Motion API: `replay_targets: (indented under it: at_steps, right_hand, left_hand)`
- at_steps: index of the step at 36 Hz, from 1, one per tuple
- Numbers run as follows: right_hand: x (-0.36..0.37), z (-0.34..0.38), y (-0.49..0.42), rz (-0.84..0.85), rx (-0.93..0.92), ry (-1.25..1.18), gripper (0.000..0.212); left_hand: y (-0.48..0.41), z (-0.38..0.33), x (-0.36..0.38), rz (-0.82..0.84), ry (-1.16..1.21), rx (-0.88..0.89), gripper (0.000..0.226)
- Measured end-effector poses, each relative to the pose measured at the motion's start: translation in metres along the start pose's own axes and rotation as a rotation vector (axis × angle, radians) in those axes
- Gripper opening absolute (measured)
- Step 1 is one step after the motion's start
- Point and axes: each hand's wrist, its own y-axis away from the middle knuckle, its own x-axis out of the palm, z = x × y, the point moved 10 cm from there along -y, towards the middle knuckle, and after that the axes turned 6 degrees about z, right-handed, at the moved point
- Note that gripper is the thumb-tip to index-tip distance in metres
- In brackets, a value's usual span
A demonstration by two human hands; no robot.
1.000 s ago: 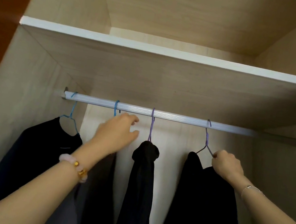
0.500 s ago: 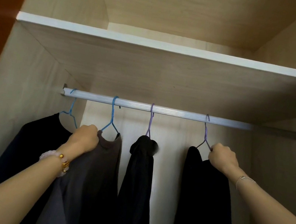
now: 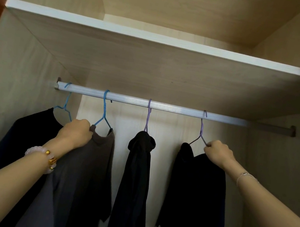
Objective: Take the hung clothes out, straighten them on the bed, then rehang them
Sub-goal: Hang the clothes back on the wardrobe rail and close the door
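Several dark garments hang from a silver rail (image 3: 165, 108) inside a wooden wardrobe. My left hand (image 3: 76, 133) grips the left shoulder of the blue hanger (image 3: 103, 114) that carries a grey-brown shirt (image 3: 88, 172). My right hand (image 3: 217, 151) is closed on the right shoulder of a purple hanger (image 3: 201, 131) holding a black garment (image 3: 194, 199). Between them a black garment (image 3: 134, 179) hangs bunched on another purple hanger (image 3: 147, 117). A dark navy top (image 3: 22, 142) hangs far left on a blue hanger (image 3: 66, 104).
A white-edged shelf (image 3: 157, 38) runs across just above the rail. The wardrobe's side walls (image 3: 12, 81) close in on the left and right. The back panel (image 3: 124, 121) shows between the garments.
My left hand dropped from the rail, moved left and closed on the blue hanger's shoulder by the grey-brown shirt. My right hand kept its grip on the purple hanger.
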Motion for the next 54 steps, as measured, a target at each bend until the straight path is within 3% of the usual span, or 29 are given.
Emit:
replay_targets:
  at_steps: [6, 10, 12, 18, 26, 34, 36, 38, 41, 44, 49, 52, 54]
  right_hand:
    - [0.0, -0.003, 0.014, 0.026, -0.058, -0.054, 0.029]
    - [0.0, -0.005, 0.017, 0.031, -0.068, -0.125, 0.029]
    - [-0.003, -0.004, 0.02, 0.007, -0.059, -0.13, 0.028]
    - [-0.004, 0.016, 0.028, -0.033, -0.06, -0.024, 0.034]
    - [0.002, 0.034, 0.029, -0.015, -0.057, -0.023, 0.038]
    - [-0.001, 0.03, 0.047, -0.021, -0.094, -0.052, 0.024]
    - [-0.01, 0.026, 0.065, -0.05, -0.138, -0.081, 0.029]
    - [-0.02, 0.018, 0.092, -0.086, -0.189, -0.133, 0.04]
    - [-0.035, 0.0, 0.142, -0.177, -0.276, -0.185, 0.046]
    - [-0.053, -0.032, 0.197, -0.349, -0.325, -0.16, 0.041]
    - [-0.081, -0.109, 0.271, -0.695, -0.241, -0.026, 0.034]
    - [-0.085, -0.16, 0.289, -0.743, -0.129, 0.018, 0.047]
    - [-0.078, -0.195, 0.288, -0.674, -0.028, -0.012, 0.067]
  left_hand:
    - [0.027, -0.041, -0.025, -0.195, -0.189, 0.059, 0.022]
    - [0.045, -0.076, -0.034, -0.251, -0.155, 0.153, 0.034]
    - [0.051, -0.094, -0.03, -0.209, -0.051, 0.209, 0.038]
    - [0.057, -0.125, 0.011, 0.117, 0.308, 0.302, 0.046]
    - [0.058, -0.123, 0.015, 0.145, 0.416, 0.285, 0.041]
    - [0.07, -0.123, 0.016, 0.162, 0.459, 0.263, 0.047]
    - [0.085, -0.126, 0.003, 0.054, 0.401, 0.271, 0.05]
    - [0.114, -0.134, -0.019, -0.169, 0.355, 0.306, 0.048]
    - [0.173, -0.153, -0.035, -0.44, 0.541, 0.418, 0.036]
    - [0.231, -0.194, -0.012, -0.486, 0.736, 0.605, 0.029]
    - [0.32, -0.279, 0.083, -0.183, 1.057, 0.833, 0.028]
    - [0.356, -0.331, 0.152, 0.196, 1.132, 0.774, 0.044]
    - [0.374, -0.366, 0.198, 0.491, 1.101, 0.708, 0.063]
